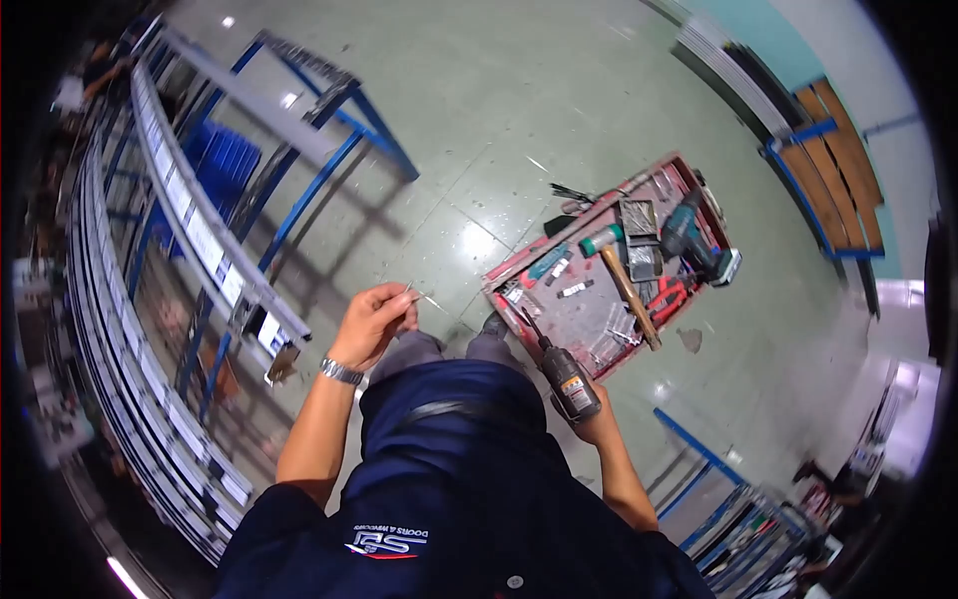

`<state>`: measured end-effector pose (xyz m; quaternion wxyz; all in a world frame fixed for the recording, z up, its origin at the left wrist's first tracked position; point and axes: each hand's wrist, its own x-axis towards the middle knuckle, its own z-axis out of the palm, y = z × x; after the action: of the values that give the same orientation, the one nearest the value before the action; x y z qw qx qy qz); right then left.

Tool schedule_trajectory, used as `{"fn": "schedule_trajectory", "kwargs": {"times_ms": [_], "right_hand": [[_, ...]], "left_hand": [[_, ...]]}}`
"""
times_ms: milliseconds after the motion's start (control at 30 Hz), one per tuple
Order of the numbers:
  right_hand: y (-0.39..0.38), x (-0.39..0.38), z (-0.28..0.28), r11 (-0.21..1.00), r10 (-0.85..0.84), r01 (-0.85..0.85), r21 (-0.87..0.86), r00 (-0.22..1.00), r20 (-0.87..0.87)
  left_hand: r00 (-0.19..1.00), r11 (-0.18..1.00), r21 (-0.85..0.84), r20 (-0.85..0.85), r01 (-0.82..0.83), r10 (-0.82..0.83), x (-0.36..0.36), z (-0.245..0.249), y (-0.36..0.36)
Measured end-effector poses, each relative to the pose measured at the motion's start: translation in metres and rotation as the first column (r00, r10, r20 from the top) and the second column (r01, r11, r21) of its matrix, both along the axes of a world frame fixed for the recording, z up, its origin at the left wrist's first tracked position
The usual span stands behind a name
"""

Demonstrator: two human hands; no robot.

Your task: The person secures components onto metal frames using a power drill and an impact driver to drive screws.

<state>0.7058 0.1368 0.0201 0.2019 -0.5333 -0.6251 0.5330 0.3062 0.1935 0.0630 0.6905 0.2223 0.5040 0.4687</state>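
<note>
My left hand [374,317], with a metal watch on its wrist, is pinched shut in front of my legs. A small, thin, shiny piece [423,297] sticks out from its fingertips, too small to name for certain. Wrapped round a dark power screwdriver [570,384] is my right hand [597,423], partly hidden behind the tool. The driver's long bit points up and to the left, over the near edge of an open red toolbox [621,361].
In the toolbox lie a wooden-handled hammer [629,294], a teal cordless drill [687,236] and red pliers [667,298]. Long metal profiles [190,215] rest on blue stands at left. A wooden-slatted rack [828,185] stands at far right, and a blue frame [699,449] at lower right.
</note>
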Motion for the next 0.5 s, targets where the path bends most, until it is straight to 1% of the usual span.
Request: {"fn": "schedule_trajectory", "kwargs": {"times_ms": [33,67,100,167,233,267,300,333,367,400,433,467,500], "right_hand": [[0.013,-0.009,0.007,0.998,0.05,-0.05,0.034,0.999,-0.015],[0.024,-0.019,0.017,0.994,0.111,-0.111,-0.002,0.994,0.005],[0.035,-0.033,0.028,0.985,0.168,-0.164,0.063,0.982,-0.083],[0.052,-0.056,0.047,0.916,0.365,-0.336,0.219,0.924,-0.112],[0.062,-0.084,0.067,0.86,0.495,-0.466,0.208,0.861,-0.117],[0.061,-0.1,0.083,0.838,0.507,-0.473,0.273,0.86,-0.065],[0.068,-0.118,0.092,0.787,0.588,-0.551,0.279,0.807,-0.065],[0.07,-0.134,0.1,0.743,0.624,-0.576,0.341,0.78,-0.04],[0.07,-0.151,0.109,0.696,0.656,-0.597,0.398,0.754,-0.017],[0.066,-0.181,0.133,0.796,0.573,-0.514,0.32,0.81,-0.124],[0.066,-0.195,0.134,0.773,0.608,-0.554,0.309,0.785,-0.115],[0.065,-0.207,0.135,0.76,0.63,-0.59,0.273,0.771,-0.089],[0.064,-0.218,0.135,0.745,0.652,-0.623,0.237,0.756,-0.062]], "left_hand": [[0.999,0.999,0.002,0.005,-0.047,0.047,-0.011,0.003,-0.017],[0.992,0.997,-0.012,0.095,-0.082,0.083,-0.022,0.008,-0.036],[0.976,0.993,-0.021,0.183,-0.119,0.12,-0.034,0.014,-0.053],[0.955,0.973,-0.048,0.183,-0.227,0.232,-0.049,0.028,-0.075],[0.937,0.944,0.018,0.134,-0.328,0.323,-0.066,0.035,-0.095],[0.916,0.924,0.023,0.142,-0.381,0.375,-0.074,0.037,-0.104],[0.89,0.892,0.036,0.1,-0.45,0.445,-0.082,0.039,-0.111],[0.857,0.856,0.047,0.057,-0.515,0.512,-0.09,0.04,-0.119],[0.828,0.827,0.041,0.067,-0.56,0.557,-0.1,0.043,-0.125],[0.819,0.819,-0.005,0.04,-0.573,0.573,-0.112,0.047,-0.13],[0.813,0.812,-0.054,0.015,-0.581,0.582,-0.122,0.047,-0.136],[0.81,0.812,-0.039,0.058,-0.582,0.584,-0.134,0.042,-0.145],[0.784,0.787,-0.051,0.07,-0.615,0.617,-0.144,0.037,-0.153]]}}
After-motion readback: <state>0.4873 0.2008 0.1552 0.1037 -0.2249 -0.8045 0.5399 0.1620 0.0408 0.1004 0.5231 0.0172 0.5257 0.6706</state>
